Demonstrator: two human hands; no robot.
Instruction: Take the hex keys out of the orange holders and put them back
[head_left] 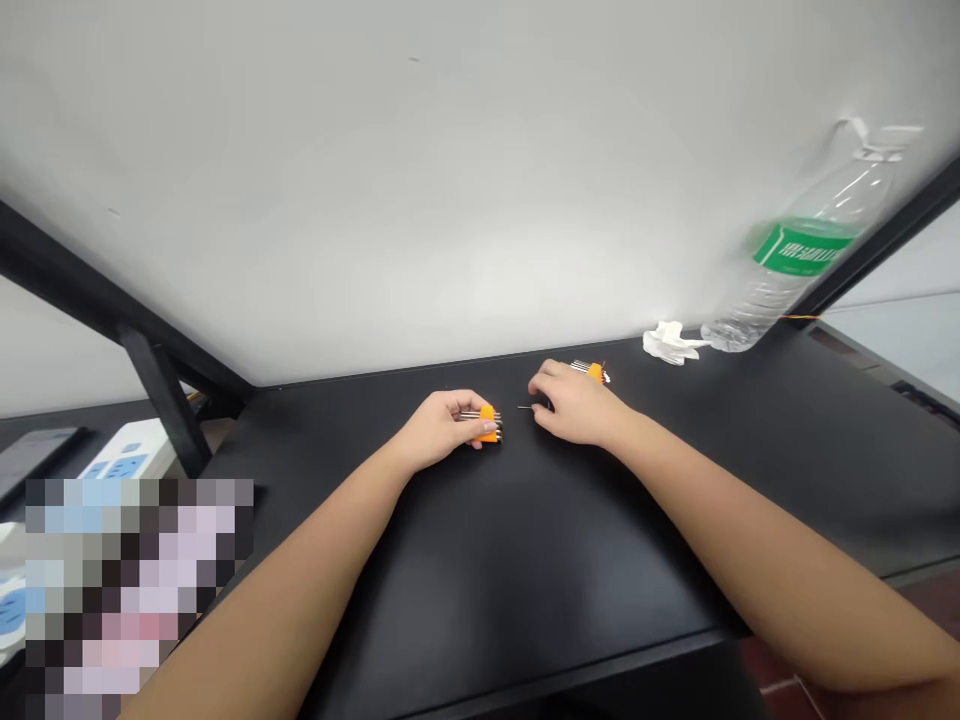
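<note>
My left hand [450, 430] is closed around an orange holder [487, 425] with several thin metal rods through it, which looks like a hex key set. The rods' short ends stick out to the right. A little way to its right, my right hand [574, 405] has its fingers curled just above the black table. A single thin metal hex key [523, 407] points left from those fingertips, its other end partly hidden by the hand. Behind the right hand lies a second orange holder [595, 372] with metal rods, partly covered by the fingers.
Crumpled white tissue [671, 343] lies near the wall beside a clear plastic bottle [806, 245] with a green label. A black frame post [165, 400] stands at the left, with white power strips [131, 455] beyond it. A blurred-out patch covers the lower left.
</note>
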